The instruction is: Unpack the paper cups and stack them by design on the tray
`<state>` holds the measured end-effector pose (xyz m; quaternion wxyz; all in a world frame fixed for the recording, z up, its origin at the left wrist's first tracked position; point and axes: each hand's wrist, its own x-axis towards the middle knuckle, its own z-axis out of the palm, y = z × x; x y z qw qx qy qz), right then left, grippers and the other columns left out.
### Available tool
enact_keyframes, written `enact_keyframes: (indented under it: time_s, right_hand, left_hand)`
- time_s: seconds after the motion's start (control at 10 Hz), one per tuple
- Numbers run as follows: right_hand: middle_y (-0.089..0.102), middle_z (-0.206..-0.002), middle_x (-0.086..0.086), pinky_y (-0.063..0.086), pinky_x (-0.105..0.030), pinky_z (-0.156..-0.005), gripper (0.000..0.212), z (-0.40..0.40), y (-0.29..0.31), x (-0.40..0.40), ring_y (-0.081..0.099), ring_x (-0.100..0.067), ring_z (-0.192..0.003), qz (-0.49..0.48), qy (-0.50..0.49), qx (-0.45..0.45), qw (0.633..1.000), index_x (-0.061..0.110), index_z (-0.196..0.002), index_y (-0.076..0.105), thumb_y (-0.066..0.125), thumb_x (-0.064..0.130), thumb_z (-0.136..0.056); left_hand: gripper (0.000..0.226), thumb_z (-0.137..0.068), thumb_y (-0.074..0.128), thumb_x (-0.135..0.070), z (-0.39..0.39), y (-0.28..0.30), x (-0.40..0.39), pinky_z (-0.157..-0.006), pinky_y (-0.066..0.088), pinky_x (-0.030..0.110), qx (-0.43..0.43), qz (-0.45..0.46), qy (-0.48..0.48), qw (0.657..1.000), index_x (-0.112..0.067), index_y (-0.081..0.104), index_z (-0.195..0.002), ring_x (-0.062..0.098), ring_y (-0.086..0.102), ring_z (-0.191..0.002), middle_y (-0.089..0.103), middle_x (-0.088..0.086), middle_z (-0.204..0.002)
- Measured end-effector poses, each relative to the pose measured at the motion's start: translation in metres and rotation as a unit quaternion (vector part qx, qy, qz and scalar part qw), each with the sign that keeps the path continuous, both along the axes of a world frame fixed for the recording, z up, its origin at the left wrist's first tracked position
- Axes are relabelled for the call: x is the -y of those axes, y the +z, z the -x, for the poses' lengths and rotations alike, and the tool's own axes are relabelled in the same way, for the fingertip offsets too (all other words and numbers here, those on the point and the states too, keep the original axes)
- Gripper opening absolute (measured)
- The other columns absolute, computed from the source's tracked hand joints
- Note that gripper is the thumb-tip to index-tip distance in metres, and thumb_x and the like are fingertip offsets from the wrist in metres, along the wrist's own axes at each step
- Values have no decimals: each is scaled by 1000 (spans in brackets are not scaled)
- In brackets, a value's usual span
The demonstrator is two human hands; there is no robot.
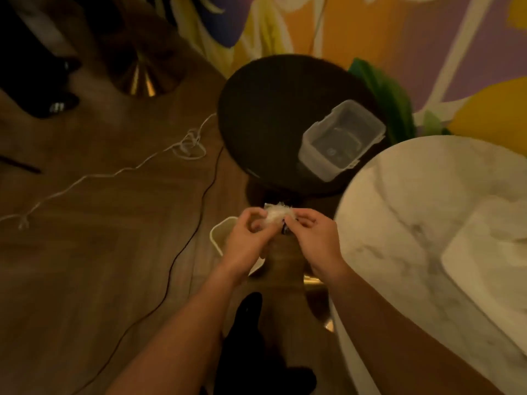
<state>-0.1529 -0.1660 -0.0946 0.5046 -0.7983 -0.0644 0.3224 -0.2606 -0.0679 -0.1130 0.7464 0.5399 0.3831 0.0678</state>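
The wall (370,38) is a loud mural, orange and lilac with yellow blobs, white lines and green leaves, while the floor (99,252) is warm brown wood grain. The big table (427,223) is white marble with grey veins, the small round one (271,124) near black, carrying a see-through frosty box (340,141). Also one white cord (114,173), one black cord (196,223), a cream bin (221,232), and clear whitish wrap (276,213).
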Motion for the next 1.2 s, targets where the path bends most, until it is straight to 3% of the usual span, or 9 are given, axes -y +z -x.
enact_keyframes:
  time_s: [0.1,0.2,0.4,0.5,0.7,0.8,1.0,1.1,1.2]
  right_hand:
    - [74,-95,7,57,-21,-80,15,11,-55,-32,69,-5,-90,62,105,3,993,20,-105,73,73,17,-90]
    - [71,-85,8,52,-13,-69,11,22,-111,-48,68,-6,-81,113,148,16,982,17,-98,74,73,10,-89]
    - [74,-96,-9,50,-28,-77,14,33,-215,-48,67,-19,-88,224,100,0,969,6,-100,77,71,7,-87]
    - [74,-99,-10,41,-19,-72,17,28,-252,-50,64,-15,-87,242,112,-22,964,7,-101,76,70,5,-85]
    - [68,-109,-2,37,-19,-76,32,-2,-295,-69,61,-16,-100,255,154,-46,953,16,-116,69,64,9,-86]
    - [71,-112,0,44,-24,-81,22,-19,-310,-73,62,-17,-103,255,161,-37,953,21,-103,73,57,12,-91]
    - [72,-111,-2,53,-38,-94,19,-35,-328,-72,65,-24,-105,249,151,-36,956,31,-86,69,57,17,-90]
    - [71,-113,-2,52,-38,-98,18,-39,-324,-74,63,-22,-109,241,150,-37,958,24,-98,74,58,19,-92]
    - [73,-110,-6,53,-43,-98,14,-44,-309,-84,65,-26,-108,235,158,-23,959,25,-92,72,59,20,-93]
  left_hand:
    - [32,-93,72,-20,21,-62,-28,-48,40,23,-30,66,55,996,-19,62,-123,13,58,-60,72,7,-89]
    - [16,-92,72,-14,35,-125,-43,-46,37,20,-97,56,63,992,-7,71,-107,11,53,-57,67,5,-77]
    - [16,-89,76,-24,35,-223,-37,-59,46,13,-206,-26,8,978,-12,78,-99,9,62,-72,68,-7,-78]
    - [15,-86,76,-26,34,-261,-34,-66,51,16,-248,-40,-26,968,-16,78,-98,9,68,-77,73,-5,-85]
    - [10,-81,81,-24,23,-331,-54,-64,63,34,-326,16,97,940,-16,77,-78,18,75,-63,76,3,-75]
    - [19,-83,80,-27,9,-370,-64,-73,64,39,-342,49,108,932,-9,75,-82,20,75,-65,73,1,-70]
    - [45,-87,71,-35,-5,-415,-76,-67,59,33,-383,40,30,923,-11,65,-125,23,76,-77,76,10,-98]
    - [34,-93,58,-28,-6,-419,-78,-72,61,38,-380,43,-24,924,-6,66,-117,32,74,-90,74,14,-104]
    - [20,-94,50,-18,1,-418,-81,-88,60,50,-389,36,-41,920,-10,65,-82,35,73,-96,74,17,-110]
